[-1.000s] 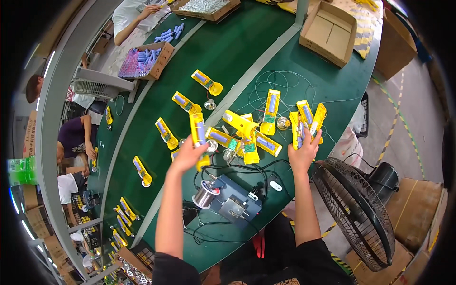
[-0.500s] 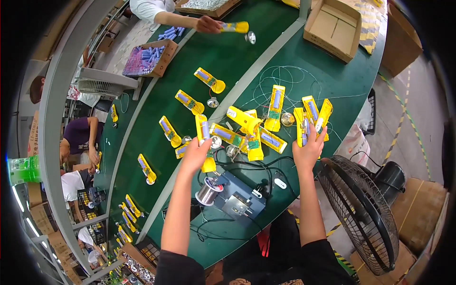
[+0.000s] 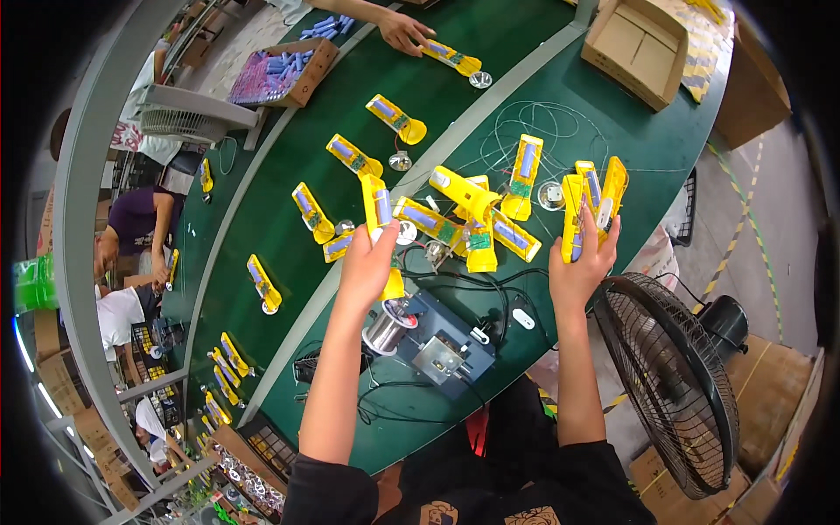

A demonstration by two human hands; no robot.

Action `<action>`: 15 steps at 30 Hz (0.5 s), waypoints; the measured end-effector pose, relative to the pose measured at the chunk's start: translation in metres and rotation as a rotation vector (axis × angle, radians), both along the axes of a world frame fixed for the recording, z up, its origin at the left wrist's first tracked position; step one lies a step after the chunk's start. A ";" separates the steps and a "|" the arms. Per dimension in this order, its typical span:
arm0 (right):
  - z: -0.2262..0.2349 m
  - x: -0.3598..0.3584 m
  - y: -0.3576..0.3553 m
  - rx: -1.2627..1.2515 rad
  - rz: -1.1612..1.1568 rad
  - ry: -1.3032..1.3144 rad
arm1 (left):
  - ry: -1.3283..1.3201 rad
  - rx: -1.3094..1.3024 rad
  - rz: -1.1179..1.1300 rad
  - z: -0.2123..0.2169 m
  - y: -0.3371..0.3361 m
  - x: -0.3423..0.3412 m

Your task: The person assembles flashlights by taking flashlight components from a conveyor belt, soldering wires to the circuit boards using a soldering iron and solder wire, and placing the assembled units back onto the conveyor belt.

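My left hand [image 3: 366,262] is closed around a yellow flashlight housing [image 3: 376,194] with a lavender battery in it; the lower part sticks out below my palm. On the right, the fingers of my right hand [image 3: 584,267] grip another yellow flashlight housing [image 3: 571,206]. Two more housings lean against that one, one of them with a white piece [image 3: 605,213] by my fingertips. Between my hands several open housings lie in a loose pile, with batteries and green circuit boards showing. A closed-looking yellow flashlight body [image 3: 462,191] rests on top. Silver reflectors [image 3: 550,195] hang on wires beside them.
Nearest me stand a solder wire spool [image 3: 385,332] and a grey-blue soldering station [image 3: 451,346] with black cables. A black fan [image 3: 669,376] is at the right. Several housings lie on the green belt [image 3: 306,262]. A co-worker's hand [image 3: 404,33] and a cardboard tray [image 3: 636,48] are at the back.
The co-worker's hand has set a yellow flashlight housing down on the belt and let go. My hands keep their holds; the whole view has shifted slightly.
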State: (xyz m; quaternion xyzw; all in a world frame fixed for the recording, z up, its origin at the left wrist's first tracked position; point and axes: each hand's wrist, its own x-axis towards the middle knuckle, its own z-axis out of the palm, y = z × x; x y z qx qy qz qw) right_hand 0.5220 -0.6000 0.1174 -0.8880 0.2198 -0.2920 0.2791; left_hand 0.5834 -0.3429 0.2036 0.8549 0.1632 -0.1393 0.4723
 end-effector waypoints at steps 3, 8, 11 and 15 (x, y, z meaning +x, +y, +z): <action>-0.011 0.004 0.009 -0.166 0.081 0.298 | 0.102 0.065 -0.046 -0.002 0.001 -0.003; -0.025 0.001 0.003 -0.256 0.163 0.521 | 0.095 0.052 -0.070 -0.018 -0.003 -0.013; -0.024 -0.010 0.003 -0.191 0.231 0.437 | 0.156 0.161 -0.184 -0.033 -0.013 -0.016; -0.024 -0.044 0.016 -0.040 0.287 0.202 | 0.257 0.234 -0.311 -0.050 -0.037 -0.018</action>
